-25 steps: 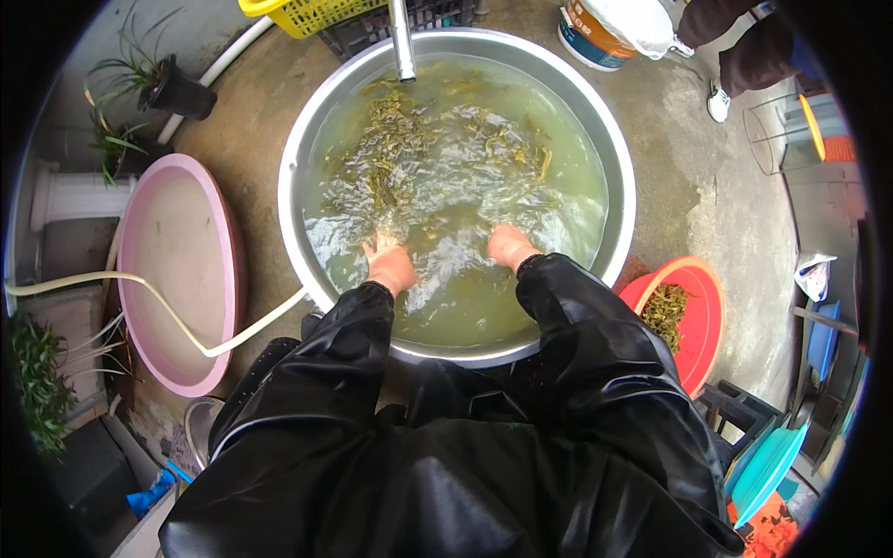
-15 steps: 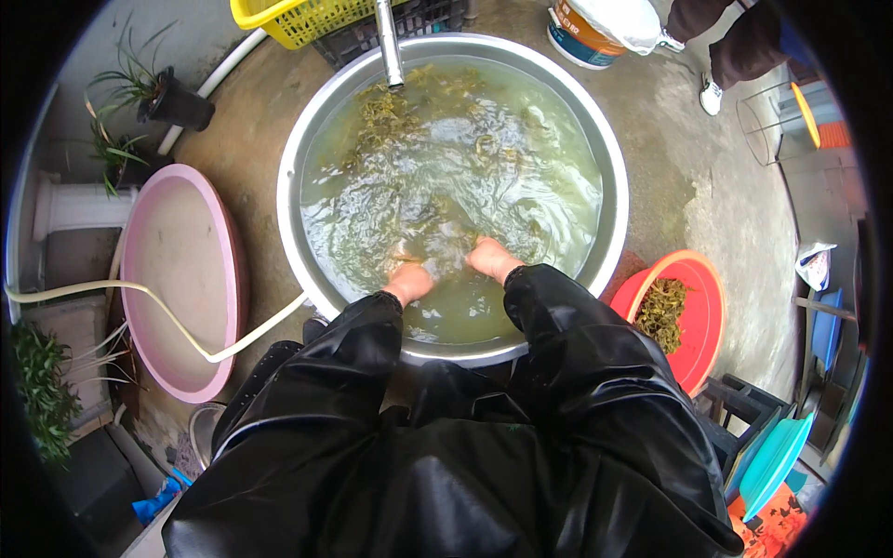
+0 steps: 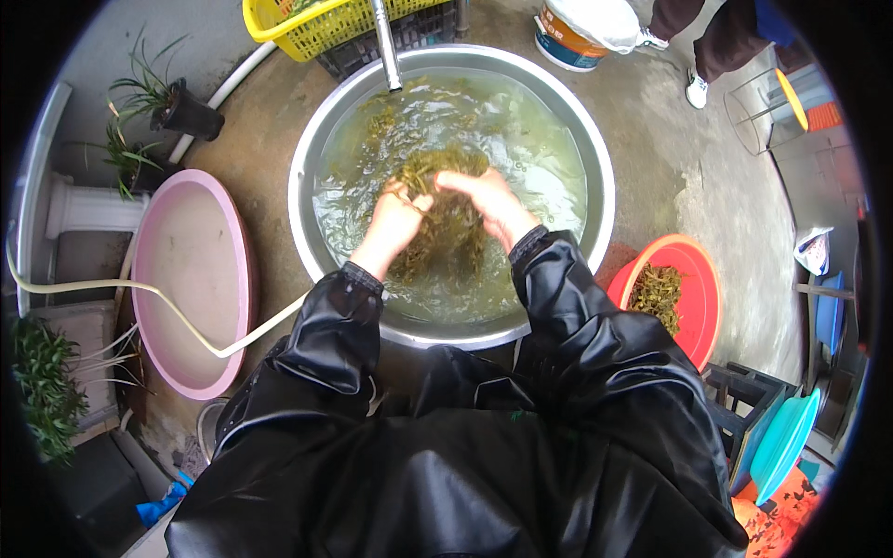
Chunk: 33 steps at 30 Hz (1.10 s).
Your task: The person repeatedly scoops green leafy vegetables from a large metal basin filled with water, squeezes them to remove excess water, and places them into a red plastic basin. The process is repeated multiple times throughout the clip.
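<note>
A wide round metal basin (image 3: 606, 158) in front of me holds cloudy greenish water (image 3: 549, 167) with loose plant strands afloat. Between my hands, at the water's surface, hangs a dripping clump of yellow-green leafy greens (image 3: 451, 244); their exact kind I cannot make out. My left hand (image 3: 398, 219) curls its fingers round the clump's left side. On the other side my right hand (image 3: 490, 201) grips the clump, thumb pointing left and fingers partly hidden by strands. A metal pipe (image 3: 386, 46) reaches over the basin's far rim.
To the right sits a red tub (image 3: 699, 302) with more greens (image 3: 658, 296) inside. A pink tub (image 3: 240, 279) stands left, crossed by a pale hose (image 3: 265, 333). Beyond the basin are a yellow basket (image 3: 321, 35) and a white bucket (image 3: 567, 42). A person's legs (image 3: 726, 42) show far right.
My hands have come up out of the water and moved farther from me, lifting a clump of greens between them. The view has shifted slightly.
</note>
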Motion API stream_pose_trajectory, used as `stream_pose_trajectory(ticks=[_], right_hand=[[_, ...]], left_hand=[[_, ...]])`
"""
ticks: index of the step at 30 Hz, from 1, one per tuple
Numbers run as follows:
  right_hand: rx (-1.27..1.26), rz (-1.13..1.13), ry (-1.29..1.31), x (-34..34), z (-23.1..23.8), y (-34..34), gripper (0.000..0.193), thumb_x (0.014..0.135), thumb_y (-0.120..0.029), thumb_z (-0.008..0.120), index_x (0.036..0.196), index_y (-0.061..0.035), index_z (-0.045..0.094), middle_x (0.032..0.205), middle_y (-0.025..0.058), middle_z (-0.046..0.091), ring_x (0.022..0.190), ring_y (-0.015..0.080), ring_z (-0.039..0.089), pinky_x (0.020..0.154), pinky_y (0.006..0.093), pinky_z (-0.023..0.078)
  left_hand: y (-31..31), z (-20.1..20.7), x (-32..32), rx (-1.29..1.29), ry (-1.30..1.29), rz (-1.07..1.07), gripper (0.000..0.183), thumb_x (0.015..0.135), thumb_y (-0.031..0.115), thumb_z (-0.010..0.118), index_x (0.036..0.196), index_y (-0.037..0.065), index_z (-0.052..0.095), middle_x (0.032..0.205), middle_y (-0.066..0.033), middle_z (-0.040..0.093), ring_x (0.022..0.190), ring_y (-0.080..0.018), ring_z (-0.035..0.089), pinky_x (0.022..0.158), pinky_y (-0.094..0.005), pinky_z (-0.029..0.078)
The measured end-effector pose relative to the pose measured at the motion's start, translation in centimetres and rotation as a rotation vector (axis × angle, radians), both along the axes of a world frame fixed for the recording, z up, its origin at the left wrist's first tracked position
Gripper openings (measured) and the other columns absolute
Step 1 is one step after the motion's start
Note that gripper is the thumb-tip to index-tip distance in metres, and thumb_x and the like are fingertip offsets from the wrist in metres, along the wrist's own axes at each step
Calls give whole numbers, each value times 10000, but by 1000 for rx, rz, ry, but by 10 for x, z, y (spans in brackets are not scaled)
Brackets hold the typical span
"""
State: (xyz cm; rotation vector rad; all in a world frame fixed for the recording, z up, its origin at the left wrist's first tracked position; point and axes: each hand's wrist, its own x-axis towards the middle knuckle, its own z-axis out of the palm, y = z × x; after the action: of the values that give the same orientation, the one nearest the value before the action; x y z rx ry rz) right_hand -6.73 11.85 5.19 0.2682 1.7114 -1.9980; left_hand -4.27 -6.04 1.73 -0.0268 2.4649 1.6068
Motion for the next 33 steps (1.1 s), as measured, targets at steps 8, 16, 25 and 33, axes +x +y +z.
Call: stream_pose_trajectory(ticks=[8, 16, 25, 33], right_hand=[[-28, -243, 301, -39, 36, 30, 376, 684, -88, 789, 1012, 48, 664, 956, 115, 691, 880, 191, 645, 864, 324, 485], [490, -212, 448, -62, -18, 84, 368, 671, -199, 750, 975, -3, 684, 891, 95, 707, 818, 174, 655, 777, 310, 501], [1263, 529, 153, -17, -99, 57, 696, 663, -476, 771, 1179, -35, 620, 1358, 201, 424, 1251, 354, 447, 1011, 451, 420], [1204, 945, -15, 17, -134, 34, 852, 623, -647, 744, 1230, -66, 605, 1424, 169, 428, 1309, 313, 412, 1041, 413, 387]], left_hand=[[-44, 48, -15, 256, 60, 268, 402, 740, 47, 796, 1084, -36, 606, 1024, -93, 676, 913, -176, 634, 845, -298, 496], [-119, -43, -37, -31, 7, 369, 434, 804, 148, 744, 1152, -54, 581, 1064, -179, 679, 963, -250, 654, 858, -330, 494], [-76, -11, -27, -1016, -542, -203, 537, 812, 523, 644, 1080, 61, 696, 1122, -148, 669, 1051, -302, 638, 884, -378, 503], [6, -49, 15, -1025, -378, -438, 1136, 599, 648, 765, 1458, 53, 319, 1513, -181, 298, 1387, -334, 312, 1103, -533, 277]])
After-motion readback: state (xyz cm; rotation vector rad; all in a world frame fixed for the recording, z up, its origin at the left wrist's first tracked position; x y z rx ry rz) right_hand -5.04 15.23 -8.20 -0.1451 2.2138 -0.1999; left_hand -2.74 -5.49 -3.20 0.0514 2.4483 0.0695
